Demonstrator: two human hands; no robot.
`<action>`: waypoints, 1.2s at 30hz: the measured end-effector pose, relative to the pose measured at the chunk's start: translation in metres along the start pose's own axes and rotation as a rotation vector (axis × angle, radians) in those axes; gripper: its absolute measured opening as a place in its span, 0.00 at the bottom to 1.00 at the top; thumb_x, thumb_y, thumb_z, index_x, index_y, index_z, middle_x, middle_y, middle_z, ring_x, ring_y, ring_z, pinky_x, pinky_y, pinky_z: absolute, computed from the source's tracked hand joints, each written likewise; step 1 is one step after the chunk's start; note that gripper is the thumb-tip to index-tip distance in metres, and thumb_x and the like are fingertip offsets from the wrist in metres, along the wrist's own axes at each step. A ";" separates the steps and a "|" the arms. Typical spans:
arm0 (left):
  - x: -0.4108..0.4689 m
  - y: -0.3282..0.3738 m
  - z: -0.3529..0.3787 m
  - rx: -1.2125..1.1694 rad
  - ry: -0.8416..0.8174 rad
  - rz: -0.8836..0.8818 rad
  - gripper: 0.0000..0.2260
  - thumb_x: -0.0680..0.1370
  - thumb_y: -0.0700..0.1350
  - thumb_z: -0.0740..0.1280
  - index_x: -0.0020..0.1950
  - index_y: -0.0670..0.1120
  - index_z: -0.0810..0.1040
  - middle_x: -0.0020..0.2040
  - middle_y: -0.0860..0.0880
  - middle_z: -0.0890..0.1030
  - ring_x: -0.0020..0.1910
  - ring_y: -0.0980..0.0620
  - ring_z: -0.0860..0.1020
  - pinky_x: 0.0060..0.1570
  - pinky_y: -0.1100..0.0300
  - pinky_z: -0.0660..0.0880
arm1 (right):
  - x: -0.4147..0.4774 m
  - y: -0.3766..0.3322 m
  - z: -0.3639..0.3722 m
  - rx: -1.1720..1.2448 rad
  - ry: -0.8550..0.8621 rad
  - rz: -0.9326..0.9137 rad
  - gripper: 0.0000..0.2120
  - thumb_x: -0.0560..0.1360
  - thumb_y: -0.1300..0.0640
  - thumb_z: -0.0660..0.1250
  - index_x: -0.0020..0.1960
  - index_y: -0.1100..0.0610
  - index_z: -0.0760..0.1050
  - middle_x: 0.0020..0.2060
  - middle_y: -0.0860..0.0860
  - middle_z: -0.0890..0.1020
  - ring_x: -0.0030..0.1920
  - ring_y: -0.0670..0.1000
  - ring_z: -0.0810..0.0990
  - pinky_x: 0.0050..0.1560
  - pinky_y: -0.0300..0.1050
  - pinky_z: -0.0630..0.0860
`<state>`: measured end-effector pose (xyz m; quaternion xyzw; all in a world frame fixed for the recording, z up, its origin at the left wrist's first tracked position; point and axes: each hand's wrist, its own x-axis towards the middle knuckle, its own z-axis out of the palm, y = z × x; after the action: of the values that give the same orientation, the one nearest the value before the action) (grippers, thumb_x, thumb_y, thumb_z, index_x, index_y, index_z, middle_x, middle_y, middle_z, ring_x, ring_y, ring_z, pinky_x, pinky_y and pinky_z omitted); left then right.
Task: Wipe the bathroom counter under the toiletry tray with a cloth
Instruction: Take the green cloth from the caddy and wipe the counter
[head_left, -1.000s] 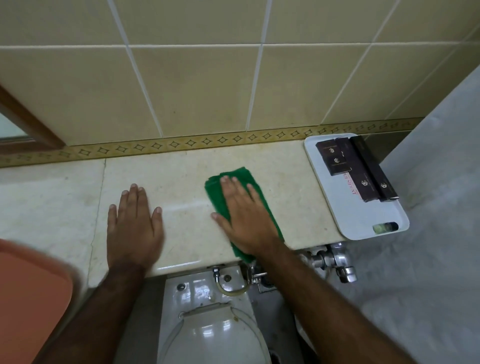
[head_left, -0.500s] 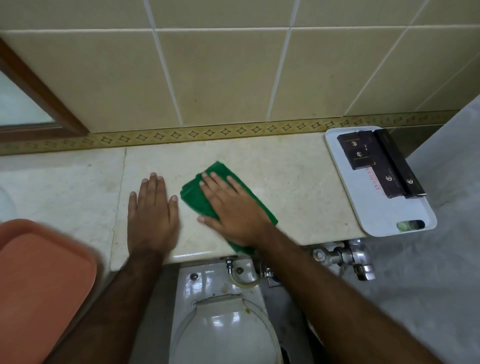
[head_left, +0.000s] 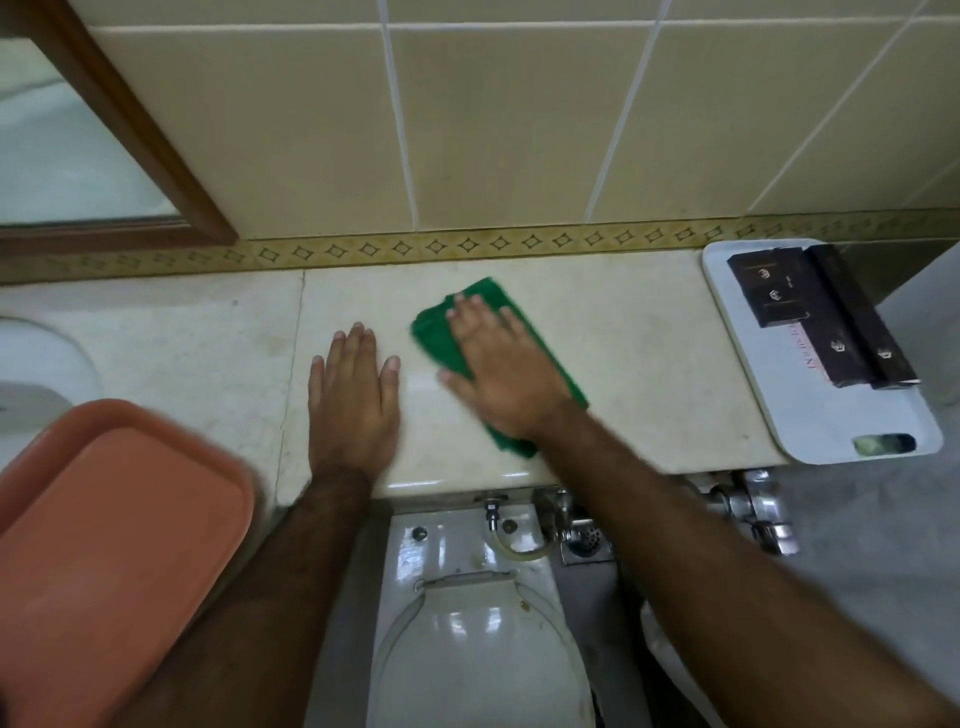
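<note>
A green cloth (head_left: 540, 343) lies flat on the cream marble counter (head_left: 634, 358), near its middle. My right hand (head_left: 498, 369) presses down on the cloth with fingers spread, covering most of it. My left hand (head_left: 353, 395) rests flat on the bare counter just left of the cloth, holding nothing. The white toiletry tray (head_left: 826, 410) sits at the counter's right end, partly overhanging the front edge, with dark boxes (head_left: 815, 317) and a small green item (head_left: 883, 444) on it.
An orange tray (head_left: 114, 545) is at the lower left. A white toilet (head_left: 478, 634) and chrome valves (head_left: 748, 509) sit below the counter's front edge. The tiled wall runs behind, with a wood-framed mirror (head_left: 78, 156) at upper left and a white basin (head_left: 36, 358) at far left.
My right hand has slid the green cloth leftward toward my left hand, then up toward the wall. The camera has panned left, showing more of the orange tray and mirror.
</note>
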<state>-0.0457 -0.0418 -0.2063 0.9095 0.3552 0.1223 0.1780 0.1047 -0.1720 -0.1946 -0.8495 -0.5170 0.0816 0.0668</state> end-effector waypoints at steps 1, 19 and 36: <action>-0.001 -0.002 -0.002 -0.101 0.022 -0.025 0.28 0.85 0.57 0.47 0.81 0.44 0.61 0.81 0.47 0.62 0.81 0.50 0.56 0.80 0.49 0.51 | -0.008 -0.019 0.004 -0.002 -0.019 -0.094 0.39 0.83 0.34 0.46 0.84 0.59 0.49 0.85 0.55 0.52 0.84 0.53 0.48 0.83 0.59 0.50; 0.023 0.055 -0.037 -0.109 -0.268 -0.372 0.21 0.73 0.57 0.74 0.56 0.44 0.79 0.51 0.45 0.82 0.49 0.45 0.81 0.46 0.54 0.79 | -0.090 -0.019 -0.045 0.560 0.012 0.741 0.10 0.71 0.56 0.77 0.38 0.49 0.76 0.41 0.48 0.84 0.39 0.45 0.80 0.36 0.39 0.74; 0.077 -0.113 -0.172 -0.138 0.014 -0.552 0.18 0.71 0.47 0.79 0.57 0.43 0.84 0.54 0.45 0.85 0.50 0.46 0.82 0.51 0.57 0.76 | 0.066 -0.158 -0.043 1.058 0.015 0.565 0.05 0.75 0.61 0.76 0.48 0.59 0.80 0.49 0.55 0.87 0.47 0.55 0.89 0.49 0.54 0.87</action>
<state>-0.1185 0.1299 -0.0896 0.7632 0.5815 0.0996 0.2635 0.0065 -0.0420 -0.1256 -0.8061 -0.1597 0.3363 0.4601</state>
